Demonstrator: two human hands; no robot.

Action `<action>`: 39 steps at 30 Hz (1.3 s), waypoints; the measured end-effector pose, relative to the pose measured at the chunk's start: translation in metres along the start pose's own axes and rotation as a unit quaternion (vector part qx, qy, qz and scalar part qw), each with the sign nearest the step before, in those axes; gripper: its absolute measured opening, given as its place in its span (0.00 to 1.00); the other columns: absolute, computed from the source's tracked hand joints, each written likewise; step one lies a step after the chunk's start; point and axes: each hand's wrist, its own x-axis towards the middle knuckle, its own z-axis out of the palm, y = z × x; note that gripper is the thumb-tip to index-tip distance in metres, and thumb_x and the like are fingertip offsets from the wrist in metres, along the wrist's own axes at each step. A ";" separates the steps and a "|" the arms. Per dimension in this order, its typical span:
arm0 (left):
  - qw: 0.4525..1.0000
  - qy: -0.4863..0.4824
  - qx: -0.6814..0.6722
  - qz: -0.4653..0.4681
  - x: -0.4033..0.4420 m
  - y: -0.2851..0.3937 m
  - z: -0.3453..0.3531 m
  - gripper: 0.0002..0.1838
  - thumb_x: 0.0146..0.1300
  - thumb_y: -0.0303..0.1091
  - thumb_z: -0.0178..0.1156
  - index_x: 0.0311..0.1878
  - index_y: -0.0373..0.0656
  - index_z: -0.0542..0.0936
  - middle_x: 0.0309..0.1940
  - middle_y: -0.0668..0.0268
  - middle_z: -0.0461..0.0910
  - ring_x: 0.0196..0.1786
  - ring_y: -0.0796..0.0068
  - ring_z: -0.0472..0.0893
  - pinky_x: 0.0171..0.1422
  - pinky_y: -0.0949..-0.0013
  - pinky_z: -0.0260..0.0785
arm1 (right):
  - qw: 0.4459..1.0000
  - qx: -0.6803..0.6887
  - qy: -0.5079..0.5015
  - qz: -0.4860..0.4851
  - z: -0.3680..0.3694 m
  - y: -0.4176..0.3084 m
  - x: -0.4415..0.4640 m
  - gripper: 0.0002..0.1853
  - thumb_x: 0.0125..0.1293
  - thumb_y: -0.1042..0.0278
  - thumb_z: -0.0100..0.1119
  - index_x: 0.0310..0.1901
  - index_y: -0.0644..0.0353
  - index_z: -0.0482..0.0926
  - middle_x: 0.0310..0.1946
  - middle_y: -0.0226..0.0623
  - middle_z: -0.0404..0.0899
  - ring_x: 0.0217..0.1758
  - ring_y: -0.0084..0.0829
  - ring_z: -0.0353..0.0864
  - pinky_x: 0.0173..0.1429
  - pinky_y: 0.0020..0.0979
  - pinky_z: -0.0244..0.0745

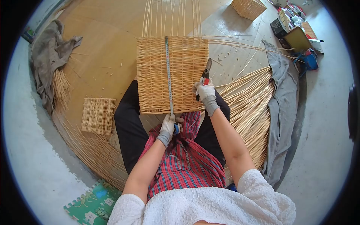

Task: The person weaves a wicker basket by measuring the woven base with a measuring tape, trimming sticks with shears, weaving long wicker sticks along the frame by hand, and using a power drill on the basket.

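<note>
A woven wicker panel (153, 75) lies across my knees, with long loose canes (172, 18) sticking out past its far edge. Down its middle runs a white tape measure (168, 75), its strip pulled out from the near edge to the far edge. My left hand (168, 126), in a white glove, is closed on the blue tape case (176, 129) just below the near edge. At the panel's right side my gloved right hand (206, 92) grips pruning shears (206, 75) by their red and black handles. The shears' blades point away from me.
A thick bundle of canes (247, 116) lies at the right beside a grey cloth (283, 112). To the left are a small woven piece (98, 116), loose canes (90, 150) and another grey cloth (50, 60). A wicker basket (248, 9) stands at the far right, near boxes and clutter (298, 35).
</note>
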 end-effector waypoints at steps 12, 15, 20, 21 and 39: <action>0.993 -0.002 0.060 0.099 0.019 -0.027 -0.011 0.14 0.79 0.39 0.46 0.48 0.38 0.74 0.30 0.59 0.82 0.27 0.68 0.80 0.30 0.63 0.76 | 0.996 -0.017 -0.044 -0.072 -0.021 0.023 0.009 0.23 0.60 0.79 0.61 0.58 0.61 0.70 0.29 0.36 0.81 0.25 0.28 0.82 0.28 0.30 0.78; 0.992 -0.004 0.051 0.119 0.018 -0.030 -0.008 0.15 0.79 0.40 0.46 0.47 0.37 0.75 0.27 0.61 0.81 0.27 0.68 0.80 0.33 0.63 0.76 | 0.998 -0.014 -0.024 -0.062 -0.017 0.021 0.002 0.25 0.62 0.82 0.59 0.60 0.61 0.67 0.27 0.37 0.80 0.24 0.30 0.83 0.28 0.32 0.80; 0.998 -0.057 0.010 0.040 0.005 -0.019 0.006 0.16 0.79 0.41 0.46 0.48 0.36 0.74 0.26 0.63 0.79 0.26 0.68 0.80 0.33 0.63 0.77 | 0.999 0.023 -0.012 -0.037 -0.013 0.011 -0.009 0.19 0.64 0.80 0.60 0.54 0.61 0.68 0.27 0.38 0.81 0.24 0.30 0.83 0.28 0.32 0.80; 0.998 -0.054 -0.007 0.041 0.003 -0.018 0.010 0.17 0.79 0.41 0.45 0.48 0.36 0.75 0.26 0.63 0.79 0.26 0.67 0.80 0.33 0.63 0.77 | 0.999 0.019 -0.002 -0.036 -0.011 0.007 -0.012 0.13 0.64 0.77 0.62 0.47 0.61 0.71 0.26 0.37 0.82 0.24 0.30 0.83 0.28 0.31 0.79; 0.998 -0.030 -0.029 -0.042 0.006 -0.008 0.021 0.15 0.79 0.39 0.45 0.55 0.37 0.72 0.32 0.58 0.81 0.30 0.68 0.80 0.38 0.58 0.83 | 0.999 0.016 -0.030 -0.029 -0.020 0.020 -0.002 0.27 0.63 0.77 0.63 0.64 0.63 0.67 0.33 0.38 0.84 0.29 0.29 0.85 0.33 0.31 0.82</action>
